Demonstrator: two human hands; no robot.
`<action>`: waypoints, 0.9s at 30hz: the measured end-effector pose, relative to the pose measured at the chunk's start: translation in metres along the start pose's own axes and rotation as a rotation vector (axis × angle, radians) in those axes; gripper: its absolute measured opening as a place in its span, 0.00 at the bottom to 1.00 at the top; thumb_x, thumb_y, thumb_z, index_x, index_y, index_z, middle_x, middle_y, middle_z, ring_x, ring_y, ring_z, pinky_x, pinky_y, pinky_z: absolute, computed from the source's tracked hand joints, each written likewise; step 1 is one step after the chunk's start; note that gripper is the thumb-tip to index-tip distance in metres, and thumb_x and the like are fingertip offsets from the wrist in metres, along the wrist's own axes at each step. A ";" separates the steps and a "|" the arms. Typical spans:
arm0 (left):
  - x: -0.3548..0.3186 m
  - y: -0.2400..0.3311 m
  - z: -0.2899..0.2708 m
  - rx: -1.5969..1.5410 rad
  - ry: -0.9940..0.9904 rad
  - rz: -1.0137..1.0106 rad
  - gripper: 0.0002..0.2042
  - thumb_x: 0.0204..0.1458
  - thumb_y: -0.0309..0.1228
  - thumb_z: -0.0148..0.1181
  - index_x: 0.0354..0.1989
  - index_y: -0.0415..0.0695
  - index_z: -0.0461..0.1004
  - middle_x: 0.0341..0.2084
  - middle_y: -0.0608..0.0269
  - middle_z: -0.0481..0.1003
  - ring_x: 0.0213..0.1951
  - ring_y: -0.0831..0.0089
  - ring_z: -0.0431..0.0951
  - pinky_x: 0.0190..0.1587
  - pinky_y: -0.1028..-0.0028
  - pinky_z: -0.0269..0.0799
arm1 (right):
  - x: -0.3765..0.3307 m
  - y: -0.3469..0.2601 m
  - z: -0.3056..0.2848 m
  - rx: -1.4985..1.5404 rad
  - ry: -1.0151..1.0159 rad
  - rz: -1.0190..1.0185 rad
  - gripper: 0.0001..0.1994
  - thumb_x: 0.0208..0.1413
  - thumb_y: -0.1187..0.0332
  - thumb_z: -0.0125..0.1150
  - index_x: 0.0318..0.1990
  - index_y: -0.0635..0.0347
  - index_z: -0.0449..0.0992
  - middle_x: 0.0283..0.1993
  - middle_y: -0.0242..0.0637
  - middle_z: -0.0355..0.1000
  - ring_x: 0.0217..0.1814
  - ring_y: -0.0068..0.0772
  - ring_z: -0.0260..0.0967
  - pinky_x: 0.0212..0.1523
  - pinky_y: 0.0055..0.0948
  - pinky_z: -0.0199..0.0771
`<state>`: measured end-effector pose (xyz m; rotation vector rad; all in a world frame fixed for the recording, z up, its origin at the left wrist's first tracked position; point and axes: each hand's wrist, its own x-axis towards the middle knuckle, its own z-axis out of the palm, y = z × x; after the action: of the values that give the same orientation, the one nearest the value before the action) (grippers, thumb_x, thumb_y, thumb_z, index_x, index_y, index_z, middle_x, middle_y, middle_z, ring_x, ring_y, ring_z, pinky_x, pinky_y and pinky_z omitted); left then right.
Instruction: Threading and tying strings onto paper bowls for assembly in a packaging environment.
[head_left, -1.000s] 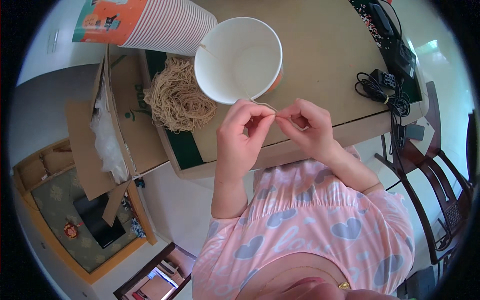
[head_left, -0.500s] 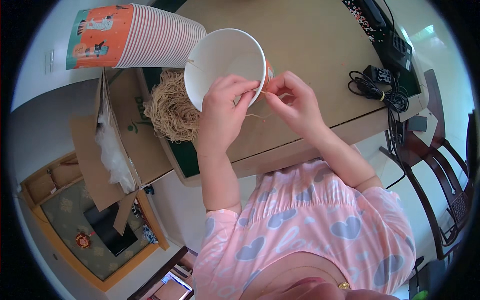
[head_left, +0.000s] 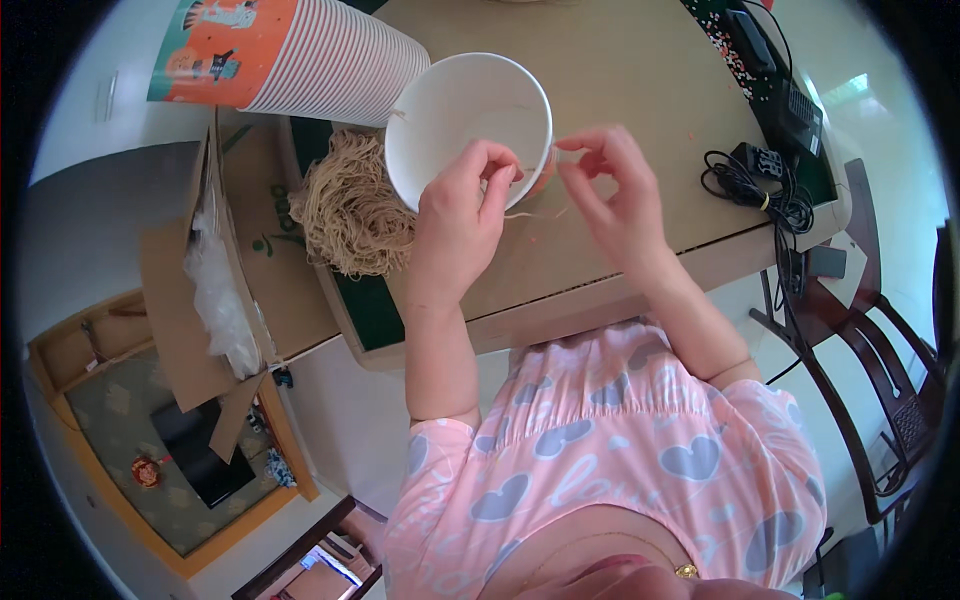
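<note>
The left hand (head_left: 462,215) rests on the near rim of a white paper cup (head_left: 466,128) lying on the desk (head_left: 640,90), its fingers pinched shut on a thin tan string (head_left: 535,212). The right hand (head_left: 618,200) is just beside it at the cup's right edge, thumb and forefinger closed together; whether they grip the string cannot be told. A bundle of tan string (head_left: 350,205) lies left of the cup, beneath a stack of cups (head_left: 300,55).
</note>
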<state>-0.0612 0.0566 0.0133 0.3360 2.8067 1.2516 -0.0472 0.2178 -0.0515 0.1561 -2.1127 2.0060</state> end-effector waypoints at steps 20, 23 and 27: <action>-0.030 -0.001 -0.018 -0.100 -0.035 -0.070 0.09 0.54 0.29 0.57 0.40 0.38 0.74 0.32 0.52 0.78 0.36 0.57 0.80 0.38 0.64 0.74 | 0.040 -0.063 0.012 -0.377 -0.467 0.055 0.05 0.54 0.72 0.61 0.35 0.65 0.75 0.25 0.30 0.72 0.26 0.14 0.66 0.27 0.20 0.65; -0.029 -0.008 -0.009 -0.130 0.059 0.003 0.10 0.52 0.32 0.60 0.38 0.39 0.76 0.31 0.53 0.79 0.32 0.58 0.79 0.37 0.65 0.74 | 0.034 -0.056 0.015 -0.275 -0.417 0.062 0.04 0.55 0.74 0.60 0.34 0.66 0.75 0.28 0.27 0.72 0.30 0.13 0.66 0.31 0.16 0.65; -0.035 -0.011 -0.006 0.023 0.062 0.033 0.09 0.51 0.30 0.62 0.37 0.39 0.77 0.29 0.54 0.78 0.29 0.62 0.78 0.34 0.69 0.73 | 0.038 -0.073 0.015 -0.033 -0.221 0.021 0.04 0.56 0.74 0.59 0.32 0.66 0.76 0.28 0.26 0.72 0.30 0.12 0.65 0.32 0.16 0.65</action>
<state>-0.0294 0.0377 0.0080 0.3520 2.8815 1.2580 -0.0684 0.2009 0.0281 0.3674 -2.2855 2.0475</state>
